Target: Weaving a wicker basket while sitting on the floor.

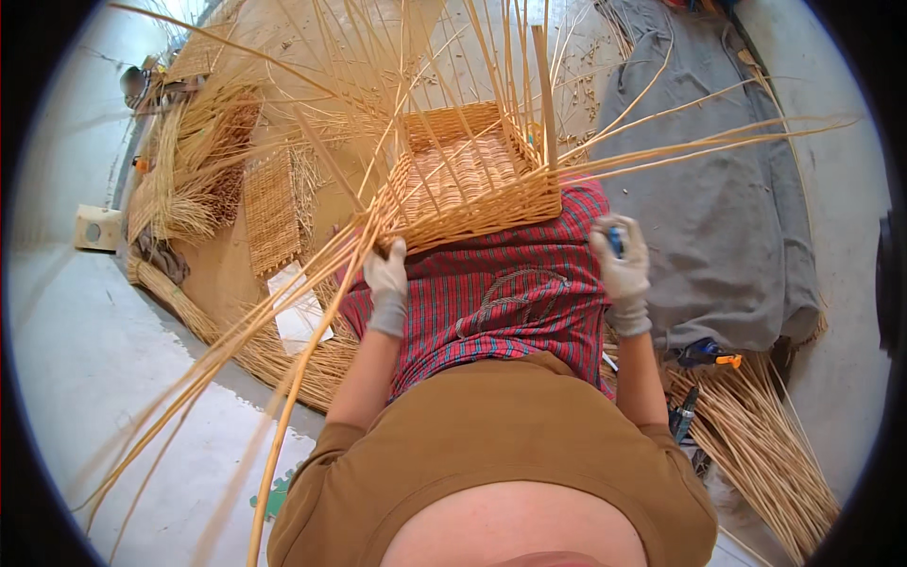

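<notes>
A half-woven wicker basket (463,175) rests tilted on my lap, over a red checked cloth (510,293). Long loose canes (312,274) fan out from its near left corner toward the lower left, and others stick up from its rim or reach to the right. My left hand (385,283), in a pale work glove, grips that near left corner; its fingers are partly hidden beneath the weave. Apart from the basket, to its right, my gloved right hand (622,269) is closed around a small blue object (616,242), mostly hidden by the fingers, its kind unclear.
A grey cloth (704,198) covers something bulky on the right. Beside it lie a blue and orange tool (709,354), a dark tool (682,416) and a bundle of canes (756,454). Woven mats (272,213) and dried stalks (184,175) lie at left, near a white sheet (300,307).
</notes>
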`<control>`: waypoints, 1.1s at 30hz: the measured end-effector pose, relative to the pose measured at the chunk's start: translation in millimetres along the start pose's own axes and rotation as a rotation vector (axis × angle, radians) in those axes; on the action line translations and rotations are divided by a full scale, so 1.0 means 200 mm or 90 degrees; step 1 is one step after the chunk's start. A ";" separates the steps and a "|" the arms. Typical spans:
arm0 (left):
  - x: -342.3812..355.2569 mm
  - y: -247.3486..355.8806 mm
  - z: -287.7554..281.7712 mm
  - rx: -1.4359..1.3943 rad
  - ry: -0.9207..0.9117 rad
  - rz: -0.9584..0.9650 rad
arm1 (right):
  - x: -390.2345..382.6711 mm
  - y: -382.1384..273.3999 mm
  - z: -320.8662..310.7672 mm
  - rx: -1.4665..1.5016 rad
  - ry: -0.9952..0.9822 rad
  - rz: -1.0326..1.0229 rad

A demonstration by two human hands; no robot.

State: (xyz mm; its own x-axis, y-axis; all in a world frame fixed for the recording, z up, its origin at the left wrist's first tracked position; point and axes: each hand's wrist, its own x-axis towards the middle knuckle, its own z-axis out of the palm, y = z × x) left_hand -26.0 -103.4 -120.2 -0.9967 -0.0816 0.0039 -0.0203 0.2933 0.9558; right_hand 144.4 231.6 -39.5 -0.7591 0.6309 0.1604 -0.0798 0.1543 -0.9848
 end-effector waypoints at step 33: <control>-0.09 0.29 -0.28 -0.058 0.086 0.229 | 0.55 -0.06 0.27 0.133 -0.061 0.046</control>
State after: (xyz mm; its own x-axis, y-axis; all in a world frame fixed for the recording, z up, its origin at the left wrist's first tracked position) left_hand -3.8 -138.4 -47.5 -0.9195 -0.1162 0.3756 0.3408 0.2408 0.9088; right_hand 27.0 257.6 -13.9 -0.8248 0.5579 0.0919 -0.1473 -0.0552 -0.9875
